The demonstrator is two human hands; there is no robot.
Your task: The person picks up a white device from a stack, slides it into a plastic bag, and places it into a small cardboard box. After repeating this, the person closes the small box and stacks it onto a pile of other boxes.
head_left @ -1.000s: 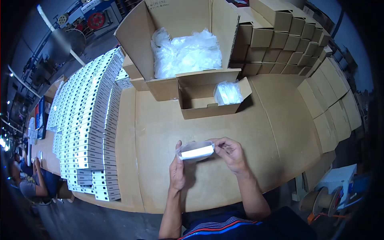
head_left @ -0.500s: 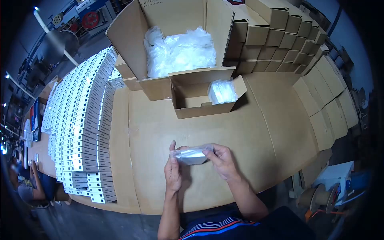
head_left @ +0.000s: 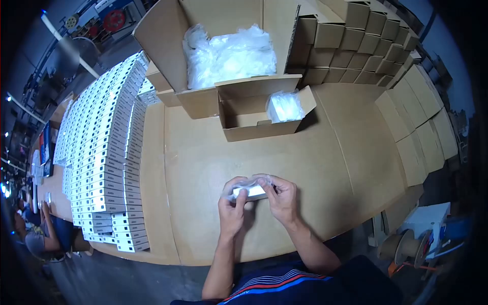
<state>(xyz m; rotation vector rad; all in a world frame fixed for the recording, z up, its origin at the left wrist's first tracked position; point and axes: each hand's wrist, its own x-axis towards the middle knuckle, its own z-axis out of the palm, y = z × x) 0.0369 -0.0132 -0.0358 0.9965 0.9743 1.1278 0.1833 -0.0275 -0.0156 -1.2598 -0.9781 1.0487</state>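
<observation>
A small white box in a clear plastic bag is held between my two hands, above the near middle of the table. My left hand is closed on its left end, thumb on top. Gripping the right end and the bag's edge is my right hand, thumb and fingers pinched. Beyond them stands an open cardboard carton, with plastic-wrapped white boxes at its right end. Behind it a larger open carton holds a heap of clear plastic bags.
Tall stacks of white boxes line the table's left side. Brown cartons are piled at the back right, more cartons along the right edge. A spool machine stands off the right corner. Another person sits far left.
My left hand has turned inward and its fingers have closed over the bagged box, thumb on top. The box is turned slightly. The whole view has shifted a little.
</observation>
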